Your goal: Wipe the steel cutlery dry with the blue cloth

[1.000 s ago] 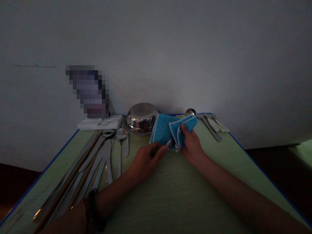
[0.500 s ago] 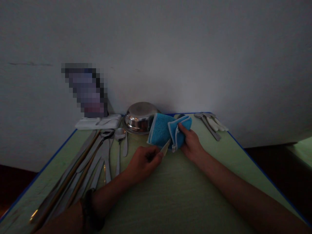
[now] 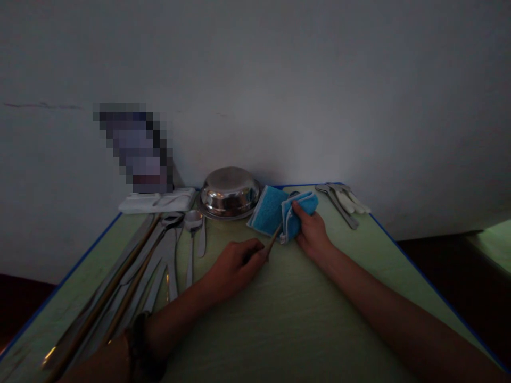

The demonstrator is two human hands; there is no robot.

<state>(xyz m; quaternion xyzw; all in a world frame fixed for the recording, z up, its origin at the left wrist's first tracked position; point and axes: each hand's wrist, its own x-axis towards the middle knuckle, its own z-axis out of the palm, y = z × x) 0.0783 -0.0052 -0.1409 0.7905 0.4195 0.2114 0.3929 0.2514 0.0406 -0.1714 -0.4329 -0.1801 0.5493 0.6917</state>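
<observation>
My right hand (image 3: 313, 234) is closed round a folded blue cloth (image 3: 275, 211) at the far middle of the green table (image 3: 287, 308). My left hand (image 3: 235, 265) pinches the handle of a thin metal utensil (image 3: 273, 240), whose other end is tucked inside the cloth's fold. The utensil's head is hidden by the cloth, so I cannot tell what kind it is.
An upturned steel bowl (image 3: 229, 193) stands just left of the cloth. Several long utensils and spoons (image 3: 159, 255) lie across the table's left side. A few more utensils (image 3: 339, 199) lie at the back right. A white folded cloth (image 3: 157, 202) lies by the wall.
My left hand has drawn the utensil back out of the cloth towards me, showing more of its handle. My right hand with the cloth has dropped lower onto the table.
</observation>
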